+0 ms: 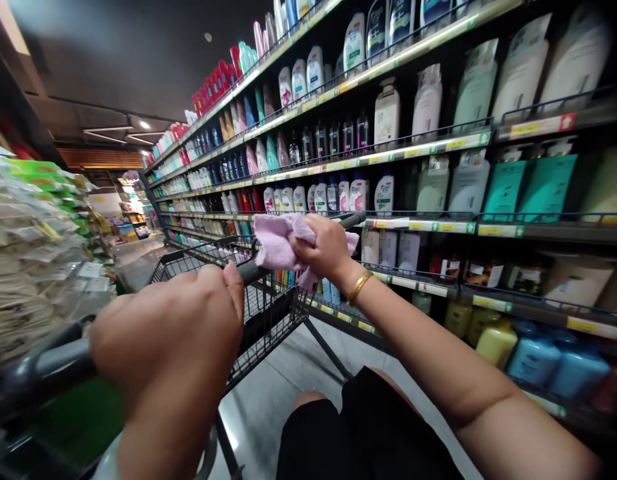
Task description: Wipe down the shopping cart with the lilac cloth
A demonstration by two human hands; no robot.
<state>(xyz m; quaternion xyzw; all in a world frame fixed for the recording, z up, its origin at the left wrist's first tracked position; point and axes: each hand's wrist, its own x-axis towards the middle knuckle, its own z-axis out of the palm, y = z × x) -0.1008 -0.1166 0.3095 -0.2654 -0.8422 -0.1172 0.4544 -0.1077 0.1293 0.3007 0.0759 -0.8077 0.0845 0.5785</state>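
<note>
Lilac cloth (274, 244), crumpled, on dark cart handle (251, 272)

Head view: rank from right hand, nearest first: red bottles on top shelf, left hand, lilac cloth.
1. Lilac cloth: in the right hand, over the cart handle.
2. Left hand: farther left on that handle.
3. Red bottles: top shelf, down the aisle.

I can make out a white up-arrow on the red-ended shelf tag (567, 123), upper right; lettering on the bottles (355, 41) stays too blurred for me.
</note>
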